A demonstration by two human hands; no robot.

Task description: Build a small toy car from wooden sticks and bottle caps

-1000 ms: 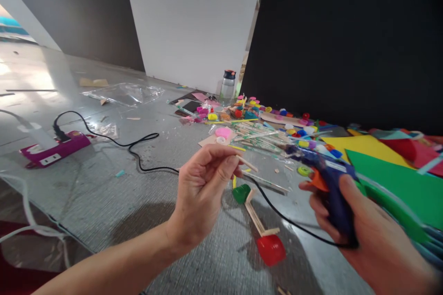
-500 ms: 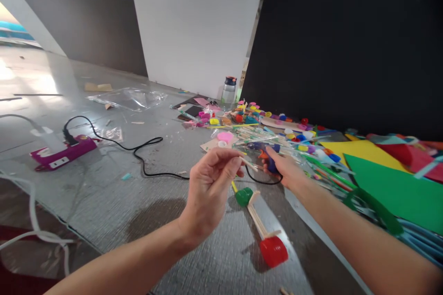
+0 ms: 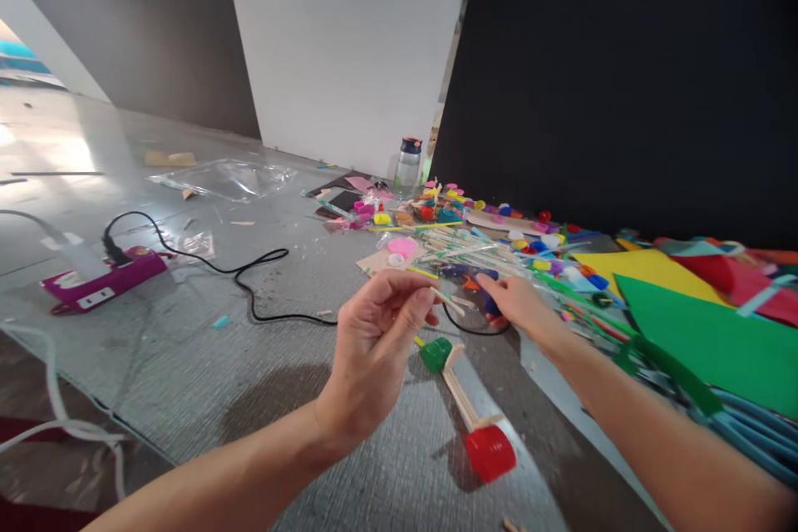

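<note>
My left hand [image 3: 377, 349] is closed in a pinch on a thin wooden stick [image 3: 449, 301], which points right and slightly down. To its right, my right hand [image 3: 517, 307] has its fingers about the handle of a blue glue gun [image 3: 491, 299] with an orange trigger, low over the table. The fingertips are partly hidden. Below the hands lies a piece made of thin wooden sticks [image 3: 460, 395], with a green bottle cap [image 3: 435, 355] at one end and a red bottle cap [image 3: 491, 454] at the other.
A black cord [image 3: 268, 314] runs across the table towards a purple power strip [image 3: 105, 278]. Behind my hands spread loose sticks and coloured caps. A water bottle [image 3: 408, 166] stands by the white board. Green [image 3: 704, 341] and yellow sheets lie to the right, near blue-handled scissors [image 3: 757, 436].
The glue gun and my right hand have come down slightly, and the grip on the handle looks looser. My left hand still pinches the stick. The whole view has shifted slightly.
</note>
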